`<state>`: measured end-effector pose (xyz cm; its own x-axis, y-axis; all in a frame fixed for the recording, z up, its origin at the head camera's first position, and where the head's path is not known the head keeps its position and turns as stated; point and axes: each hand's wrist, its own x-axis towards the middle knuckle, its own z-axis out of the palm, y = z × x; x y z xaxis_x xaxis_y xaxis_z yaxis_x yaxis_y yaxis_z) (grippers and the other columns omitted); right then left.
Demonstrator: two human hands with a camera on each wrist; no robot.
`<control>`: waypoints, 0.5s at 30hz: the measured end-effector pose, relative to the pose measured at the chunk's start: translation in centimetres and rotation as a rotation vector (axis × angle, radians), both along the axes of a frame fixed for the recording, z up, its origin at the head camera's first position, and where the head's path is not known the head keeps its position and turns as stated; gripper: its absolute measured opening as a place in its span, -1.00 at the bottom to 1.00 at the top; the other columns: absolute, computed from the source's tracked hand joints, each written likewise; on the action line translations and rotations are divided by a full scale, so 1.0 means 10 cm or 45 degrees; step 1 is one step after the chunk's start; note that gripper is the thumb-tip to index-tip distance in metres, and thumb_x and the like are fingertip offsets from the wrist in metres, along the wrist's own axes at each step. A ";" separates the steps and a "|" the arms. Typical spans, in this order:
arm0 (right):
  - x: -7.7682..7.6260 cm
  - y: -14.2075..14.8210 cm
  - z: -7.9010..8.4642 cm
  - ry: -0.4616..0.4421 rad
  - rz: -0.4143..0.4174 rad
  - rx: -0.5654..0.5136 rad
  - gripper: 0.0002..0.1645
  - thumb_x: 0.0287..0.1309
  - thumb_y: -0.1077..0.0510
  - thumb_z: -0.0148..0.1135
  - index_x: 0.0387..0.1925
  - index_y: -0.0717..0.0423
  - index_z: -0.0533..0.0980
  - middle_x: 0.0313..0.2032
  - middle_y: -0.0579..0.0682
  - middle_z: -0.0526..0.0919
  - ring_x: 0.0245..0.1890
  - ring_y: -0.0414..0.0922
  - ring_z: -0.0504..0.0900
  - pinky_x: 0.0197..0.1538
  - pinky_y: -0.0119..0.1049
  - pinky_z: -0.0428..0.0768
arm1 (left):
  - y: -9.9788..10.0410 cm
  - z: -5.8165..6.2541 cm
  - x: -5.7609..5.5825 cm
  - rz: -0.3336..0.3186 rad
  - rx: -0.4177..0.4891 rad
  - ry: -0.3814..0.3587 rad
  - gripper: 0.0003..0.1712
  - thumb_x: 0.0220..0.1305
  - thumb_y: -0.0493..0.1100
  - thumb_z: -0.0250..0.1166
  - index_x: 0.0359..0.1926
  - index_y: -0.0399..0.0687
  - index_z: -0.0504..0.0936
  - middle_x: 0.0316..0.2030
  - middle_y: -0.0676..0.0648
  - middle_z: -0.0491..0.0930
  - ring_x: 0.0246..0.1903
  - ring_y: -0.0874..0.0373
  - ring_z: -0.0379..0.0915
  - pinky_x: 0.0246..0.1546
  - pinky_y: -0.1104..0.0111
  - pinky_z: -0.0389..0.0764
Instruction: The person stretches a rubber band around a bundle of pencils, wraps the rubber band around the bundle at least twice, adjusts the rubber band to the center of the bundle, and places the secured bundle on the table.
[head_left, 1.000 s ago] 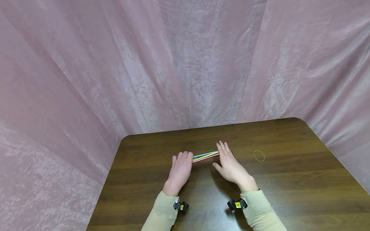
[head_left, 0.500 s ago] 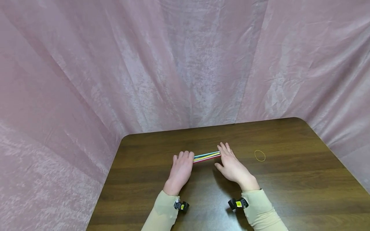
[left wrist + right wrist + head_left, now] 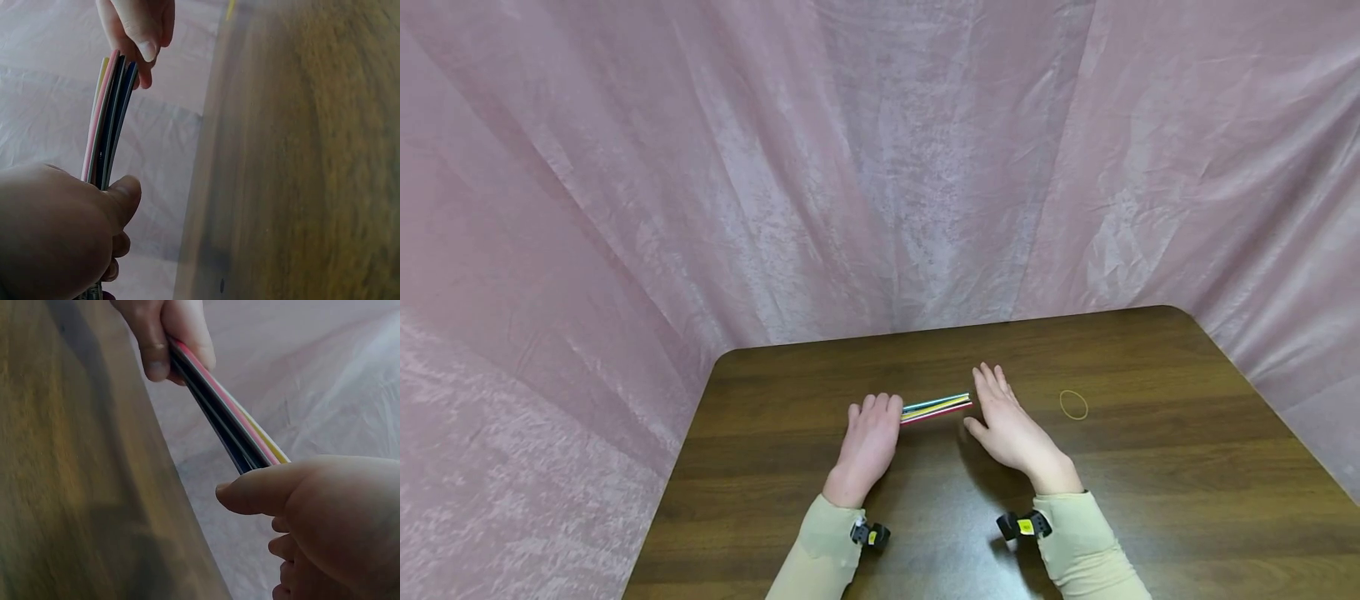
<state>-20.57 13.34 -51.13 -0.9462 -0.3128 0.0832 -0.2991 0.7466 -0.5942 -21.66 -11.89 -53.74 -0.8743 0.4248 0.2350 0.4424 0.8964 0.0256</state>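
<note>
My left hand (image 3: pixel 868 442) grips a bundle of thin, long coloured sticks (image 3: pixel 936 407) near one end, fingers curled round it. Pink, yellow, white and dark sticks (image 3: pixel 105 125) fan slightly apart toward their free ends in the left wrist view. Beside those ends, my right hand (image 3: pixel 1011 429) is held with straight fingers and the thumb spread off to the side. In the head view a small gap shows between the right palm and the stick tips; in the right wrist view the thumb (image 3: pixel 250 492) overlaps the ends. The far part of the bundle is hidden inside the left hand.
A thin yellow rubber band (image 3: pixel 1061 403) lies on the brown wooden table (image 3: pixel 775 467), right of the right hand. Pink curtains (image 3: pixel 887 167) hang behind the table's back edge and along its sides. Small black wrist cameras (image 3: pixel 1024 526) sit at both cuffs.
My right hand has moved slightly right, off the ends of the sticks, so their tips now show in the head view. The left hand keeps its grip almost in place.
</note>
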 end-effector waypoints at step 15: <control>0.02 -0.06 -0.01 0.009 -0.011 -0.021 0.01 0.44 0.24 0.27 0.60 0.55 -0.10 0.63 0.48 -0.13 0.64 0.39 -0.24 0.58 0.27 -0.06 | 0.01 0.02 0.02 -0.034 -0.001 0.023 -0.85 0.53 -0.33 0.27 0.01 -0.10 0.51 -0.16 -0.06 0.56 -0.15 -0.01 0.40 -0.13 0.12 0.34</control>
